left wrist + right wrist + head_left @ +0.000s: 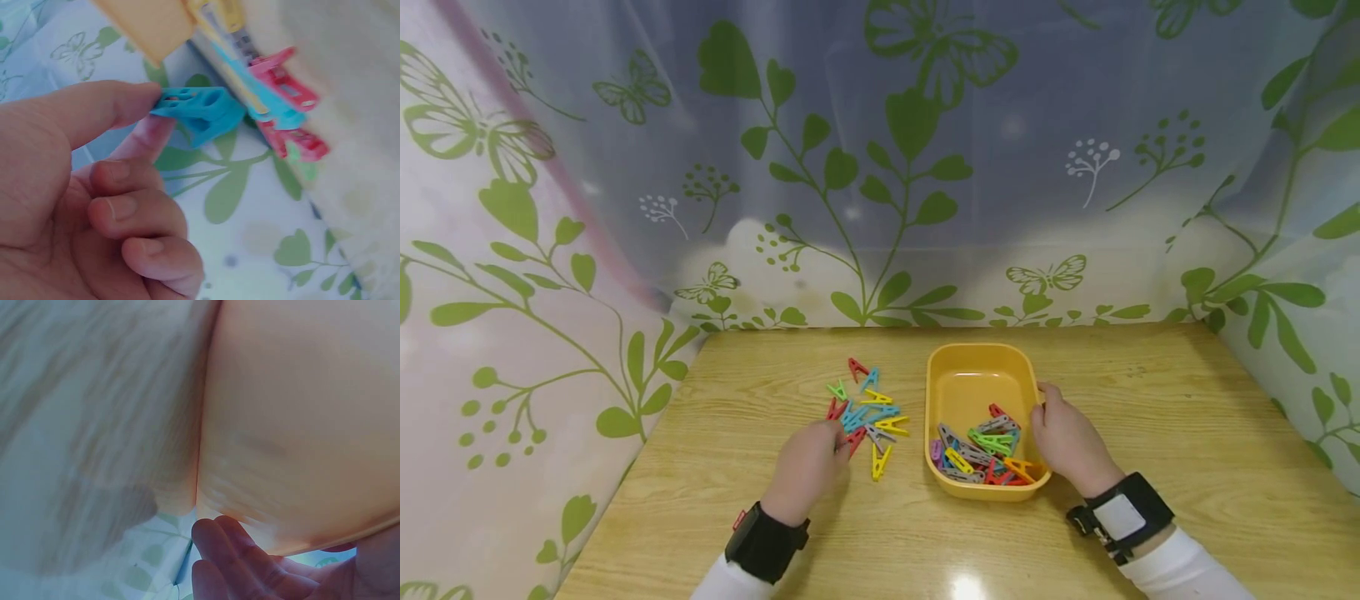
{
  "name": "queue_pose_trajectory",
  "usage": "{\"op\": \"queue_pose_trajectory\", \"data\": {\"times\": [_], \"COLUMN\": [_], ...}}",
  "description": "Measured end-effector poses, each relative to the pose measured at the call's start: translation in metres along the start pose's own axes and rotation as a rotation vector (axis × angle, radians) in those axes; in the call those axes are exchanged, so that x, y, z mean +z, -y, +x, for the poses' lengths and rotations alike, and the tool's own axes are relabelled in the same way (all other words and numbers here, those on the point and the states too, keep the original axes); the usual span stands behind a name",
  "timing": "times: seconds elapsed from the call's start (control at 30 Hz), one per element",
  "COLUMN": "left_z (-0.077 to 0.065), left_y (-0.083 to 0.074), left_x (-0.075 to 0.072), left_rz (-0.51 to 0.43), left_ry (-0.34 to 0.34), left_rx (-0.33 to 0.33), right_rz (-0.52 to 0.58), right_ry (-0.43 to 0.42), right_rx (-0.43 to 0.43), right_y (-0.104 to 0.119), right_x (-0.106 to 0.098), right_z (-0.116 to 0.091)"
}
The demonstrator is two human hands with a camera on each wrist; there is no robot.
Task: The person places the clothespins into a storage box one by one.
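My left hand point(807, 468) is at the near left side of a loose pile of plastic clothespins. In the left wrist view its thumb and index finger pinch a blue clothespin point(199, 107), while the other fingers curl toward the palm. Red, blue, yellow, green and grey clothespins lie around it, among them a yellow clothespin point(881, 461). A yellow plastic bin point(977, 392) stands to the right, with many mixed clothespins heaped in its near half. My right hand point(1072, 440) grips the bin's right rim, fingers against the outer wall point(300, 431).
The wooden table point(715, 467) ends at a printed curtain point(865, 208) behind. Similar patterned cloth hangs along the left and right sides. A green clothespin point(837, 390) and a red clothespin point(857, 369) lie at the pile's far end.
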State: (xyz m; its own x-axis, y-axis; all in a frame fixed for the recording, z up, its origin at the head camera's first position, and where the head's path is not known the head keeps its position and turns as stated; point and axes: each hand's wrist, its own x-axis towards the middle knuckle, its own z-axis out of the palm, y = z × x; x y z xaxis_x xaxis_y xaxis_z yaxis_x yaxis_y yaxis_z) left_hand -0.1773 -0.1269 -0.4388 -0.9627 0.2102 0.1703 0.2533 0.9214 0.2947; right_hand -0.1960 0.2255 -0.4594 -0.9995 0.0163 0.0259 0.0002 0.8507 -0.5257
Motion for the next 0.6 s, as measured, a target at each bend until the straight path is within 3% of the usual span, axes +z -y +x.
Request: {"op": "queue_pose_trajectory", "data": {"times": [0.17,0.3,0.47,0.6], "left_z": [0.010,0.017,0.025,0.030], "left_y": [-0.015,-0.034,-0.058,-0.078], "left_x": [-0.012,-0.017,-0.015,-0.008], "left_rz": [-0.008,-0.019,-0.060,-0.030], "left_ry": [-0.021,-0.030,-0.039,-0.060], "left_rx": [0.054,0.141,0.262,0.359], "right_rz": [0.004,0.004,0.002,0.000], "right_ry": [0.004,-0.005,-0.009,-0.012], "right_rx": [-0.005,-0.004,-0.007,-0.020], "right_y": [0.000,0.000,-0.001,-0.001], "right_x": [0.000,0.000,0.000,0.001], "right_z": [0.001,0.000,0.001,0.002]}}
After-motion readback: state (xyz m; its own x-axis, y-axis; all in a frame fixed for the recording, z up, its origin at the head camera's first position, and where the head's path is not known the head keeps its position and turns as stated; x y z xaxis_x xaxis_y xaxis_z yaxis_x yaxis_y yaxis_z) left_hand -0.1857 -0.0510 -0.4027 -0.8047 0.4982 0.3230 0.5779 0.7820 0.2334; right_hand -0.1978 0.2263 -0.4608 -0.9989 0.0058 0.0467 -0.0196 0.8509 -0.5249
